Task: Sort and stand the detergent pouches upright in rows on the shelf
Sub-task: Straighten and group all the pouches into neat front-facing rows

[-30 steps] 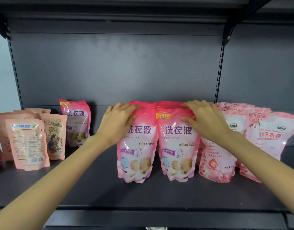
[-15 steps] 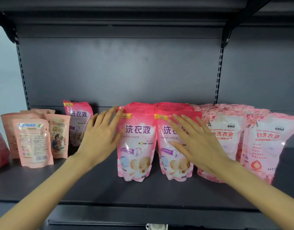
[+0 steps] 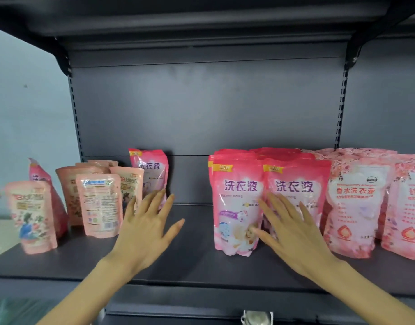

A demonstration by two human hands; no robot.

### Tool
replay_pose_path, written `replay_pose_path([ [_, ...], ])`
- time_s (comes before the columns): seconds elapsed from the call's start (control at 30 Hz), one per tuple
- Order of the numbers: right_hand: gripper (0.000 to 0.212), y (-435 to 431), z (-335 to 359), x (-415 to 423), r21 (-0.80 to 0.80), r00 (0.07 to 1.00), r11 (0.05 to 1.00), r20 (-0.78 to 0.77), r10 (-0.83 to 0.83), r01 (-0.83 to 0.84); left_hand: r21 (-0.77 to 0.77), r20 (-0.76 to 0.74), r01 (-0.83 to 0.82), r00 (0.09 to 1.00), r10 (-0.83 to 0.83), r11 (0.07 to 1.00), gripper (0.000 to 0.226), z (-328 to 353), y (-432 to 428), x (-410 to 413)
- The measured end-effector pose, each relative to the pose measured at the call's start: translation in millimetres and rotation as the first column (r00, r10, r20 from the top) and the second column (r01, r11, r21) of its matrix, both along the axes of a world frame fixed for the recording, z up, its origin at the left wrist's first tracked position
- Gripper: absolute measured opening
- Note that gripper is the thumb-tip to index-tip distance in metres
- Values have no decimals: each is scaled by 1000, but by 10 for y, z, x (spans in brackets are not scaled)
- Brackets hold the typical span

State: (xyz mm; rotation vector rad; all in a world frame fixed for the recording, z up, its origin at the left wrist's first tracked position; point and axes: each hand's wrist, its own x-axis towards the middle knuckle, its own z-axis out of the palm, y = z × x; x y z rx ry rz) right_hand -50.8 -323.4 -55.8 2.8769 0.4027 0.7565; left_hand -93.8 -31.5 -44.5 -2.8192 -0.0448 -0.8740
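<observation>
Two rows of bright pink detergent pouches (image 3: pixel 237 202) stand upright at the middle of the dark shelf (image 3: pixel 192 261). To their right stand paler rose-patterned pouches (image 3: pixel 356 202). A single bright pink pouch (image 3: pixel 150 170) leans against the back panel further left. My left hand (image 3: pixel 148 231) hovers open over bare shelf, its fingertips just in front of that single pouch. My right hand (image 3: pixel 293 233) is open with fingers spread, in front of the second front pouch (image 3: pixel 295 184); whether it touches is unclear.
Several small peach pouches (image 3: pixel 98 205) stand in a loose group at the left end, one more (image 3: pixel 30 214) nearest the edge. A dark shelf (image 3: pixel 201 24) overhangs above. Slotted uprights (image 3: pixel 340 106) flank the back panel. A pale wall lies left.
Both hands let go of the tops of the two front pink pouches and opened. My left hand moved left toward the single pouch; the view shifted left.
</observation>
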Motion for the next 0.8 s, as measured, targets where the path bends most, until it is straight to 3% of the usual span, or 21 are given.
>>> replay_pose_path([
  [0.3,75,936,22,-284,34,992,999,-122,21,-17,-13,-44,-41,998,40,999,73,-39,1046,-477],
  [0.47,85,1536,207,-319,34,989,989,25,146,-146,-7,35,-23,999,24,1000,64,68,1612,-757],
  [0.6,95,1986,390,-289,125,978,970,3,210,-209,-8,62,-27,998,28,1000,65,189,2050,-927],
  [0.8,72,2570,552,-117,143,970,960,-4,243,-240,-15,145,-6,989,8,1000,60,393,2573,-989],
])
